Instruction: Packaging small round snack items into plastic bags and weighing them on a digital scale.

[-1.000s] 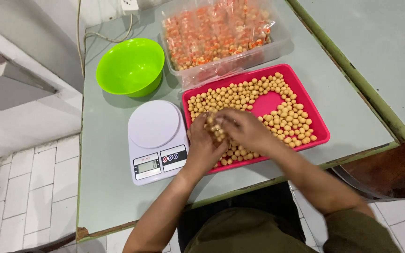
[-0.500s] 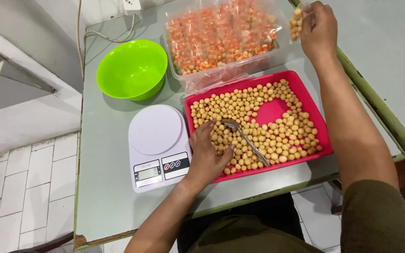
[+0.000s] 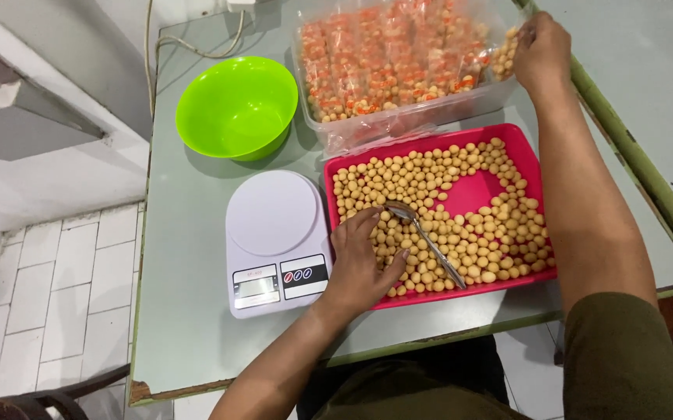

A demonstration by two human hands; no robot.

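Observation:
A pink tray near the table's front edge holds several small round tan snack balls and a metal spoon. My left hand rests with fingers spread on the balls at the tray's left side, its fingertips by the spoon's bowl. My right hand is stretched out to the far right corner of a clear plastic tub. It holds a small clear bag of the tan balls at the tub's rim. The tub is full of packed bags with orange marks.
A white kitchen scale stands left of the tray. A bright green bowl sits behind the scale, with a white cable at the back. A second green-edged table adjoins on the right. White floor tiles lie to the left.
My right hand lifted a bag of balls off the tray and carried it to the tub's far right corner. My left hand dropped onto the tray's left side beside the uncovered spoon.

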